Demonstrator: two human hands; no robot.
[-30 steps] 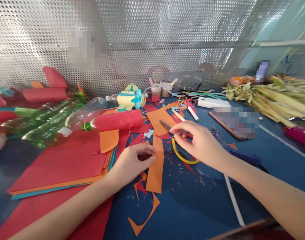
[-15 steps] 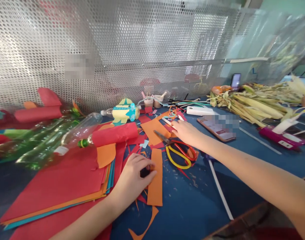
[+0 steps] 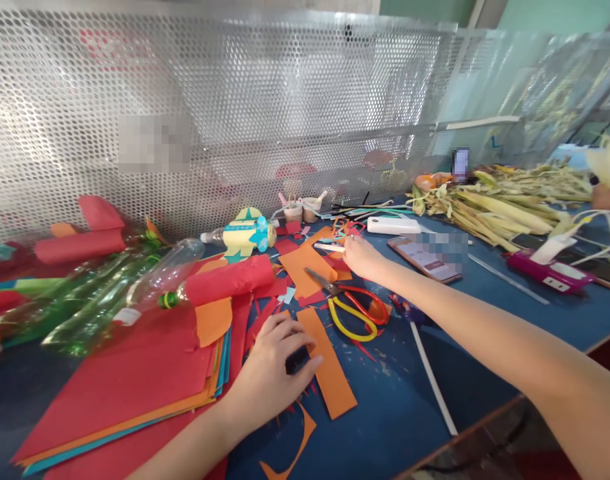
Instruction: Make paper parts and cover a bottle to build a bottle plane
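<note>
My left hand point(image 3: 279, 353) is open and curved, its thumb and fingertips at the left edge of an orange paper strip point(image 3: 329, 363) that lies aslant on the blue table. Further off, my right hand point(image 3: 361, 257) has its fingers closed around a slim white pen-like stick point(image 3: 329, 247), which points left over paper scraps; its exact kind is unclear. Scissors point(image 3: 352, 328) with one red and one yellow handle lie between the hands, blades over a larger orange paper piece point(image 3: 307, 265). A curved orange offcut point(image 3: 302, 443) is below my left hand.
At left lies a stack of coloured paper point(image 3: 129, 387), with a red-wrapped bottle point(image 3: 229, 277) and green bottles point(image 3: 105, 293) behind. To the right are a phone point(image 3: 425, 259), a glue gun point(image 3: 409, 310) with a white stick, a magenta power strip point(image 3: 549, 272) and dried husks point(image 3: 499, 207).
The orange strip has turned, its near end swinging right. The white stick in my right hand now lies more level. My left hand stays beside the strip, and the view has shifted slightly.
</note>
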